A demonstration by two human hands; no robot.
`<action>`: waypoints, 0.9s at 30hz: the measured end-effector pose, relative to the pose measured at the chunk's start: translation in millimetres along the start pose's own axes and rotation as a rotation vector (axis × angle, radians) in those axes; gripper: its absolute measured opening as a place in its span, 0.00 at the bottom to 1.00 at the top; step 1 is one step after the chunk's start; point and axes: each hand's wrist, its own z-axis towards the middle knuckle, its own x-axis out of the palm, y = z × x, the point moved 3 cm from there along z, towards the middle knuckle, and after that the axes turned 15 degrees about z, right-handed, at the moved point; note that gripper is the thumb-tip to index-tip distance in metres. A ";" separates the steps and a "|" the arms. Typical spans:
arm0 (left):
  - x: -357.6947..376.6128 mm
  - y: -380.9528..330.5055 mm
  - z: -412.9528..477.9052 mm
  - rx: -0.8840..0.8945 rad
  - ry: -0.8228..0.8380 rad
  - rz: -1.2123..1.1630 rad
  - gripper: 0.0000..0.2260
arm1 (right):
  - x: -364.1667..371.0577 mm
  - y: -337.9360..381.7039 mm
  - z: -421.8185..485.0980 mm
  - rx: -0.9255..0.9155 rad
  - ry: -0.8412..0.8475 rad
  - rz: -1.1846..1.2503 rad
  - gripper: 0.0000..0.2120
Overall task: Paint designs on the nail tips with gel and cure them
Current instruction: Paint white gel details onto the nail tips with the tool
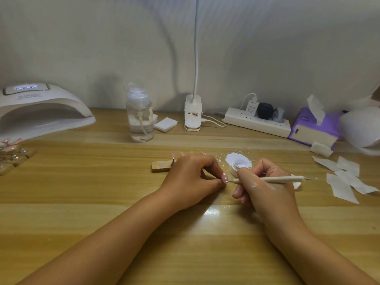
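Note:
My left hand (191, 177) pinches a pale pink nail tip (224, 177) that carries small white dots. My right hand (261, 184) grips a white dotting pen (273, 179) lying almost level, its metal point touching the lower edge of that tip. Just behind my right hand sits an open white gel pot (239, 163), with white gel splattered around it. A wooden nail-tip holder (161, 166) lies behind my left hand, partly hidden by it, with one pink tip (173, 155) standing on it. The white curing lamp (41, 112) stands at the far left, its display lit.
More pink tips on stands (10, 151) sit at the left edge. At the back are a clear pump bottle (140, 118), a clip lamp base (192, 114), a white pad (165, 124), a power strip (257, 122) and a purple tissue pack (314, 128). White wipes (345, 179) lie at the right.

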 end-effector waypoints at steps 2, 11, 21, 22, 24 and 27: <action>-0.1 0.3 0.1 -0.004 0.003 0.003 0.07 | 0.0 -0.1 0.4 0.001 0.001 -0.001 0.10; 0.0 0.1 0.3 -0.008 0.001 0.007 0.09 | -1.8 -1.1 0.7 -0.010 -0.018 -0.011 0.12; 0.2 0.6 0.2 0.011 -0.007 -0.011 0.09 | -1.0 0.7 -0.6 0.002 -0.005 -0.016 0.11; 0.2 0.6 0.3 0.011 -0.007 -0.012 0.08 | -1.3 0.9 -0.7 0.000 -0.005 -0.016 0.11; 0.1 0.7 0.2 0.010 -0.009 -0.014 0.08 | -1.3 1.1 -0.4 -0.001 -0.003 -0.013 0.11; -0.4 0.5 -0.2 0.007 -0.007 -0.012 0.08 | -1.3 0.8 -0.1 -0.003 -0.007 -0.009 0.11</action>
